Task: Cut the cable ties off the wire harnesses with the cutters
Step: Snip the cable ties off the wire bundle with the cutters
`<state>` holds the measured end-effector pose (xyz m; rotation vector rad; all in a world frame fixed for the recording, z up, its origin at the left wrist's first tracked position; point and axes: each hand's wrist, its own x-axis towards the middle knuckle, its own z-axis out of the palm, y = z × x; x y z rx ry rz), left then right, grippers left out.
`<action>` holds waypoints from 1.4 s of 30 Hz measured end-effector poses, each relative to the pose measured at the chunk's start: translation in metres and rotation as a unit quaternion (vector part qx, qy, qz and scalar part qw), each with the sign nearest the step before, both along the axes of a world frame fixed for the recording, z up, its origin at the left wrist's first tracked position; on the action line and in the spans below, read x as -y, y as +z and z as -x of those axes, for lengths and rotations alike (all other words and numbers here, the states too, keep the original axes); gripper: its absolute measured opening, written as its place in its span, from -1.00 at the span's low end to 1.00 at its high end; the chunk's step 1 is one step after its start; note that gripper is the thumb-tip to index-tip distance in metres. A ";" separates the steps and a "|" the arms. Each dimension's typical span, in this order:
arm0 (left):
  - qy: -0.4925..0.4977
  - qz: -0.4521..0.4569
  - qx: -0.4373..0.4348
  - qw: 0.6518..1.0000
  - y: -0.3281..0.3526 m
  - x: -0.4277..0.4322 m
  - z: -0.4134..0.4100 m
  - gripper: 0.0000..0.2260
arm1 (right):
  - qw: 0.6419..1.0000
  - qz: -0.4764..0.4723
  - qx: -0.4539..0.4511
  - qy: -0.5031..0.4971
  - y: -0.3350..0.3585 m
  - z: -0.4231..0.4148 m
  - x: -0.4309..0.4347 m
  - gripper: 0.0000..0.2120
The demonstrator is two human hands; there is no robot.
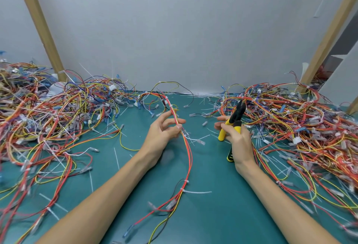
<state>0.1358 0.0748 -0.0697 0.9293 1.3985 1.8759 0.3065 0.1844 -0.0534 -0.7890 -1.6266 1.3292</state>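
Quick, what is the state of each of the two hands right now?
Left hand: pinches a wire harness.
Right hand: grips the yellow-handled cutters.

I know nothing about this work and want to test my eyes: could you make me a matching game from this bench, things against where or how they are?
Things:
1 cutters
2 wire harness
3 table
4 wall

Places or states:
a pinched by fingers of the left hand
b grey, at the back
c gripped in the right hand
d teal, under the wires

Pairs: 1-c, 2-a, 3-d, 4-b
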 end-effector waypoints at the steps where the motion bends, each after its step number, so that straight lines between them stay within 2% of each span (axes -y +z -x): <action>1: -0.003 -0.001 -0.002 1.000 0.001 0.000 0.000 -0.61 | 1.000 0.006 -0.007 0.003 0.001 0.000 0.000 -0.75; 6: -0.023 -0.010 -0.016 1.000 0.002 0.002 -0.002 -0.44 | 0.999 0.015 -0.035 0.021 -0.003 0.000 -0.006 -0.91; 9: -0.038 -0.014 -0.011 0.999 0.001 0.003 -0.001 -0.40 | 0.999 0.017 -0.042 0.017 -0.006 0.000 -0.009 -0.85; 17: -0.045 -0.038 0.011 0.998 -0.002 0.004 -0.001 -0.38 | 0.998 0.022 -0.051 0.022 -0.009 0.001 -0.012 -0.92; 20: -0.045 -0.037 0.016 0.998 -0.001 0.004 -0.001 -0.39 | 0.998 0.025 -0.051 0.025 -0.009 0.002 -0.013 -0.83; 26: -0.053 -0.021 0.029 0.998 0.001 0.004 -0.004 -0.42 | 0.998 0.020 -0.054 0.029 -0.014 0.002 -0.016 -0.82; 29: 0.029 0.038 -0.084 0.995 -0.001 0.002 -0.010 -0.44 | 0.998 0.021 -0.051 0.035 -0.014 0.001 -0.018 -0.79; 32: 0.112 0.087 -0.204 0.969 -0.003 -0.001 -0.017 -0.55 | 0.998 0.028 -0.035 0.047 -0.017 0.000 -0.022 -0.72; 36: 0.159 0.104 -0.241 0.952 -0.007 -0.002 -0.015 -0.79 | 0.997 0.045 -0.032 0.052 -0.018 0.002 -0.021 -0.77; 39: 0.191 0.107 -0.278 0.935 -0.008 -0.001 -0.014 -0.88 | 0.992 0.104 -0.049 0.059 -0.010 -0.001 -0.018 -0.45; 42: 0.203 0.099 -0.267 0.937 -0.007 0.000 -0.016 -0.88 | 0.991 0.113 -0.037 0.068 -0.008 -0.004 -0.016 -0.36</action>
